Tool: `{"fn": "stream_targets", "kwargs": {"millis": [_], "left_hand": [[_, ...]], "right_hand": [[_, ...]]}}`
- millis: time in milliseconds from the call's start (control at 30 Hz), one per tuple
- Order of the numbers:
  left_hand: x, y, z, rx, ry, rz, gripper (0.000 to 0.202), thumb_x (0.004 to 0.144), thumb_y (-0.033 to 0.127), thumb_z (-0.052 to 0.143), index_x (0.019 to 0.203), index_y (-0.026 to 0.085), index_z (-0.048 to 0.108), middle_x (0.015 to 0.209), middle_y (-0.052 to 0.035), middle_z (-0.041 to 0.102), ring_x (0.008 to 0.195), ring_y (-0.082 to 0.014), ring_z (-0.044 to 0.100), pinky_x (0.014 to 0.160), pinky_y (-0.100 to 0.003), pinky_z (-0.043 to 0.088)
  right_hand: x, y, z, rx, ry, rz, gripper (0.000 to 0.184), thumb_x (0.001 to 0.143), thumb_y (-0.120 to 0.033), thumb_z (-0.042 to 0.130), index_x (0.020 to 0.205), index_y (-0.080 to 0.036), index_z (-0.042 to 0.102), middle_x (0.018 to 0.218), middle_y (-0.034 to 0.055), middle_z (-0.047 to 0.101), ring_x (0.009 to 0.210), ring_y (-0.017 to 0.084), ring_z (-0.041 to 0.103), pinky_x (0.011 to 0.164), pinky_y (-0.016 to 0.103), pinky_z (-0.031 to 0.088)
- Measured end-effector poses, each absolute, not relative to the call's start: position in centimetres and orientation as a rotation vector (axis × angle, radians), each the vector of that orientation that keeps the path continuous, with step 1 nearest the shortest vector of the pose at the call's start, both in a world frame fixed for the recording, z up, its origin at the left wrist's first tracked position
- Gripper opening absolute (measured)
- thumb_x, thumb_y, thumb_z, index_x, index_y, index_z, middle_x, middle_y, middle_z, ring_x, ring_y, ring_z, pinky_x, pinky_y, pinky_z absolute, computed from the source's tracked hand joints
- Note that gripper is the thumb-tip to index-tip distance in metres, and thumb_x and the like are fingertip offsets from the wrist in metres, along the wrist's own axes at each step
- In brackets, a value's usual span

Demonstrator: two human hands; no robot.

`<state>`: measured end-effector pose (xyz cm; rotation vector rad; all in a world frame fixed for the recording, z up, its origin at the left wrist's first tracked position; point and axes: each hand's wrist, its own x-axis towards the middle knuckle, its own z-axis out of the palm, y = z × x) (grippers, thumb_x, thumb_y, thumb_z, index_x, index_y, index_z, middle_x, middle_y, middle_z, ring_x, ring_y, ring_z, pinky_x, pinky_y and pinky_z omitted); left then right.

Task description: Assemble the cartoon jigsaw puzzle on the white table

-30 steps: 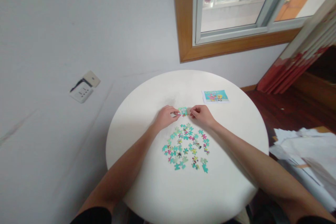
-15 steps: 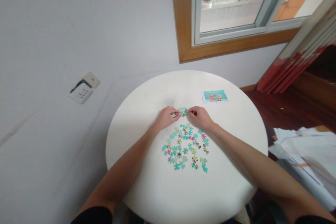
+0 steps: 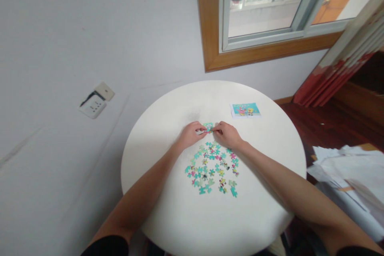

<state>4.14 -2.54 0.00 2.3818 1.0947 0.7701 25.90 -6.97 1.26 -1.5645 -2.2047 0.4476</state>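
Between left hand [image 3: 191, 134] and right hand [image 3: 228, 134], both nearly closed, the joined pieces [image 3: 208, 125] are touched; whether anything is gripped cannot be told. By uneven pressing, they could be separated.

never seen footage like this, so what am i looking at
No machine here: a camera worn on a person's head looks forward and down at their bare left hand and bare right hand. Both hands are at a small, mostly teal puzzle patch on a round white table. Loose teal, pink and yellow jigsaw pieces lie nearer the person; a rectangular, mostly teal printed picture lies farther off, to the right. Whether either hand grips a piece is too small to tell.
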Motion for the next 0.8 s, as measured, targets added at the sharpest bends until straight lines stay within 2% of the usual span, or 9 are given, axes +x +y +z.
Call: {"fn": "stream_targets", "kwargs": {"millis": [567, 700, 800], "left_hand": [[3.86, -2.61, 0.27, 2.348, 1.025, 0.759, 0.012, 0.085, 0.022, 0.069, 0.092, 0.025, 0.079, 0.092, -0.0015, 0.070, 0.088, -0.0157, 0.065, 0.083, -0.028, 0.049], [4.05, -2.72, 0.29, 2.325, 1.032, 0.776, 0.011, 0.086, 0.024, 0.068, 0.091, 0.022, 0.078, 0.091, -0.0018, 0.069, 0.085, -0.0149, 0.064, 0.080, -0.027, 0.049], [4.25, -2.74, 0.32, 2.275, 1.107, 0.867, 0.016, 0.087, 0.015, 0.062, 0.092, 0.019, 0.077, 0.087, -0.0018, 0.066, 0.074, -0.0122, 0.060, 0.069, -0.024, 0.047]], "right_hand": [[25.91, -6.93, 1.26, -1.565, -2.197, 0.440, 0.033, 0.093, -0.024, 0.047, 0.111, -0.028, 0.075, 0.099, 0.0044, 0.066, 0.085, 0.016, 0.060, 0.076, 0.024, 0.041], [25.89, -6.94, 1.39, -1.573, -2.206, 0.446, 0.033, 0.094, -0.024, 0.047, 0.112, -0.028, 0.075, 0.100, 0.0045, 0.067, 0.086, 0.016, 0.060, 0.076, 0.024, 0.041], [25.84, -7.01, 1.60, -1.589, -2.217, 0.448, 0.034, 0.093, -0.025, 0.047, 0.112, -0.028, 0.075, 0.101, 0.0047, 0.067, 0.086, 0.017, 0.060, 0.077, 0.025, 0.041]]}}
